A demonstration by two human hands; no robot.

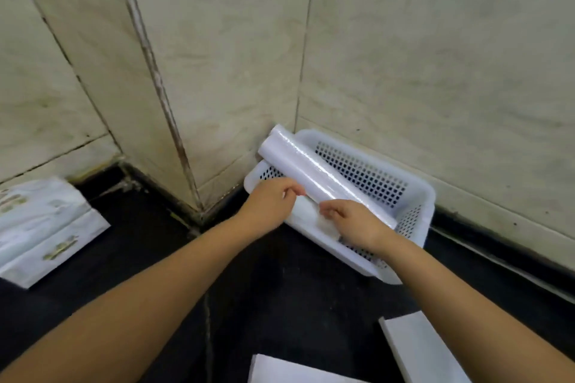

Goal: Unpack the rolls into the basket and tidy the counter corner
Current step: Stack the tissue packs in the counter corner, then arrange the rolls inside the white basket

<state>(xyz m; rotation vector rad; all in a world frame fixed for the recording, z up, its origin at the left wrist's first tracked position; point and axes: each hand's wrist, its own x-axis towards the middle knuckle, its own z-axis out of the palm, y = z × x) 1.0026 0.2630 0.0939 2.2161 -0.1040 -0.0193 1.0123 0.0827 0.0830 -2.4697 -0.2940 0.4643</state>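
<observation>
A white perforated plastic basket [417, 196] stands on the black counter against the tiled wall, near the corner. Two long white rolls [314, 169] wrapped in clear film lie slanted across it, their far ends sticking out over the basket's left rim. My left hand [267, 199] pinches the film at the near roll's left side. My right hand [357, 222] grips the same wrapped roll lower down, over the basket's near edge.
A white printed package [46, 227] lies on the black counter [249, 274] at the left. Two white flat box pieces [417, 348] lie at the bottom right. Tiled walls [217, 71] close the corner behind the basket.
</observation>
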